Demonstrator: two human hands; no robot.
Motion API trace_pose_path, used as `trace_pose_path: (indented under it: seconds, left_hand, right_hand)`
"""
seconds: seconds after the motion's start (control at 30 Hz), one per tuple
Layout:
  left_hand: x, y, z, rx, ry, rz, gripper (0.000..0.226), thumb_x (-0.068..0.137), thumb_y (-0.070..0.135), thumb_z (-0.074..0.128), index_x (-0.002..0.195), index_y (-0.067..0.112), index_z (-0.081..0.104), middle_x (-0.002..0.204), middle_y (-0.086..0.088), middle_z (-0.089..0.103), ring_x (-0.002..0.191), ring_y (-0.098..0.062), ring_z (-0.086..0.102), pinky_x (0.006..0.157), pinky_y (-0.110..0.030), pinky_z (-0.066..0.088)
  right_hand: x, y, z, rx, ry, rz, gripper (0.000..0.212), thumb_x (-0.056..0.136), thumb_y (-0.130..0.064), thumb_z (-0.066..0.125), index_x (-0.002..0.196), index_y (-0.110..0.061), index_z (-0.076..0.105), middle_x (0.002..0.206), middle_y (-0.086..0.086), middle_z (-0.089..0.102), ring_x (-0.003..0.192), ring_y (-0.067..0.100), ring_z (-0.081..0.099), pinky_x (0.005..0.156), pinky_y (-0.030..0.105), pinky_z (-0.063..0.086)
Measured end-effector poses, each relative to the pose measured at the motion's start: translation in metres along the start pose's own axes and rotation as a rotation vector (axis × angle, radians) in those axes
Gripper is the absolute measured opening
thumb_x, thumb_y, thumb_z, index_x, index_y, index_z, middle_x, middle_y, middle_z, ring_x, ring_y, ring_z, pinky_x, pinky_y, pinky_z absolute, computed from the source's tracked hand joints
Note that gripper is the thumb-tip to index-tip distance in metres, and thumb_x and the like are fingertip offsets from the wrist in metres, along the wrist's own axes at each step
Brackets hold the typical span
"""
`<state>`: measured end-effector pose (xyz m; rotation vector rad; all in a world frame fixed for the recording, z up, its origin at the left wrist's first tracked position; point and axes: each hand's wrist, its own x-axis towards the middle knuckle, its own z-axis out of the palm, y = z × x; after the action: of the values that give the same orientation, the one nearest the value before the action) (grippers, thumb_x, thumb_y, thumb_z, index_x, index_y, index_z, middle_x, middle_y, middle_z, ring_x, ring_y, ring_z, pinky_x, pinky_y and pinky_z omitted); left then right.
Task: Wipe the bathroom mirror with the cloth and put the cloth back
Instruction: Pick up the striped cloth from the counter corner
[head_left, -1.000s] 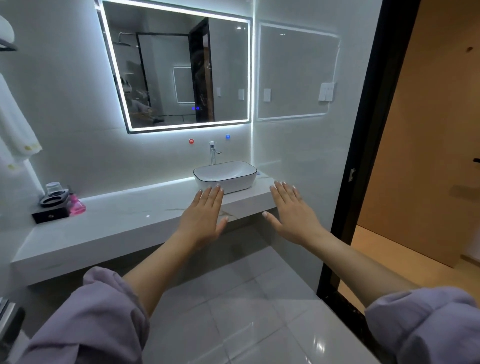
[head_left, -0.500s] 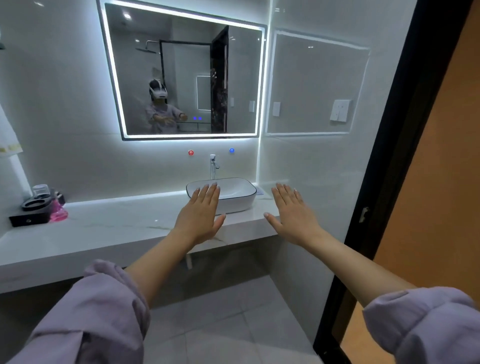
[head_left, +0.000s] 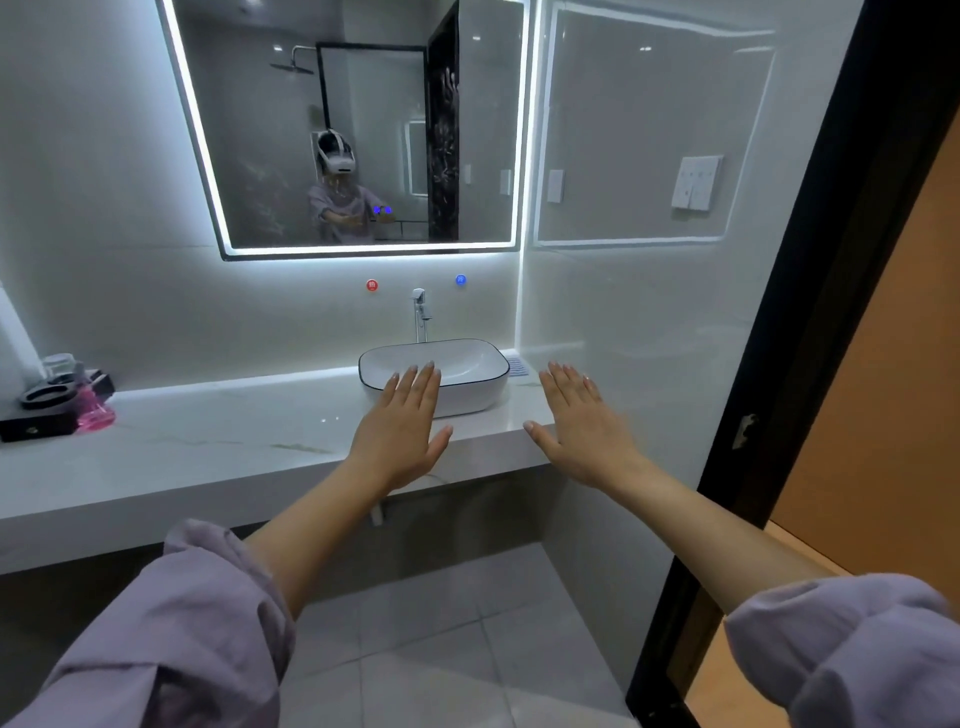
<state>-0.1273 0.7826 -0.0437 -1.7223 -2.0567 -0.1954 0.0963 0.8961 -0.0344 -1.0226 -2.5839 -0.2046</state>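
Observation:
A backlit rectangular mirror hangs on the wall above the counter, and a person in a headset is reflected in it. My left hand is stretched out flat, palm down, fingers apart, in front of the white basin, holding nothing. My right hand is held the same way over the counter's right end, also holding nothing. A small striped blue-white cloth-like thing lies on the counter just right of the basin; I cannot tell what it is.
The white marble counter runs left from the basin. A black tray with cups and a pink bottle stand at its far left. A chrome tap rises behind the basin. A black door frame stands at the right.
The view has moved closer to the counter and turned toward the mirror, so my reflection now shows in it. Both hands stay outstretched, flat and holding nothing.

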Motion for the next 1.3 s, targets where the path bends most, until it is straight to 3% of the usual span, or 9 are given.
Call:
trace_pose_path:
  seconds: [0.63,1.3]
  left_hand:
    - [0.215,-0.061,0.094,0.038,0.027,-0.028,0.072,0.100,0.049,0.022,0.152,0.008,-0.007,0.162,-0.010,-0.005,0.150,-0.024,-0.003,0.119,-0.035,-0.008]
    - [0.398,-0.116,0.221,0.070,-0.083,-0.136,0.073,0.100,0.049,0.020,0.151,0.007,-0.011,0.162,-0.010,-0.009,0.149,-0.024,-0.009,0.122,-0.038,-0.005]
  right_hand:
    - [0.221,0.086,0.091,-0.014,-0.011,-0.034,0.072,0.101,-0.050,0.024,0.153,-0.009,-0.006,0.162,0.007,-0.010,0.149,0.020,-0.012,0.118,0.031,-0.011]
    - [0.446,0.167,0.196,0.082,-0.024,-0.128,0.072,0.102,-0.049,0.026,0.153,-0.008,-0.003,0.163,0.008,-0.007,0.149,0.019,-0.010,0.118,0.029,-0.010]
